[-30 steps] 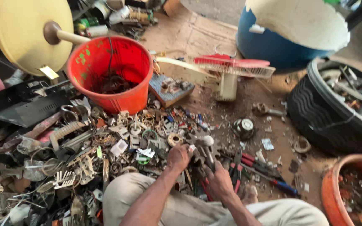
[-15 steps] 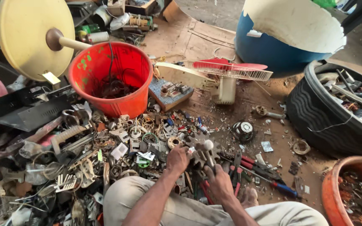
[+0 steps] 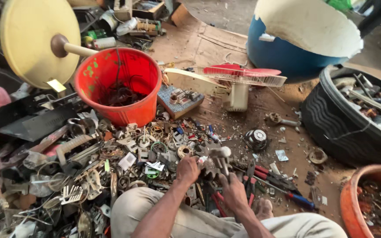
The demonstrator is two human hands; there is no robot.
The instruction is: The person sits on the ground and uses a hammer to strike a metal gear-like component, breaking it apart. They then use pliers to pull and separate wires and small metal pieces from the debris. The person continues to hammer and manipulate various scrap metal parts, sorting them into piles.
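Dirt floor (image 3: 243,112) strewn with scrap, red bucket (image 3: 124,83) nearby, hands (image 3: 210,176) clutching metal part (image 3: 214,158).

A red plastic bucket (image 3: 124,83) stands upright on the ground with dark tangled wire inside. Just behind it leans a round pale-yellow disc (image 3: 38,42) on a cream pole. To the bucket's right lies a small blue-grey circuit board (image 3: 179,100), and beyond that a cream fan with a red blade (image 3: 239,77) lies on its side. A blue plastic barrel (image 3: 287,55) stands at the back, a black rubber tyre (image 3: 340,123) filled with scrap to its right. An orange tub (image 3: 366,202) sits at the lower right corner.
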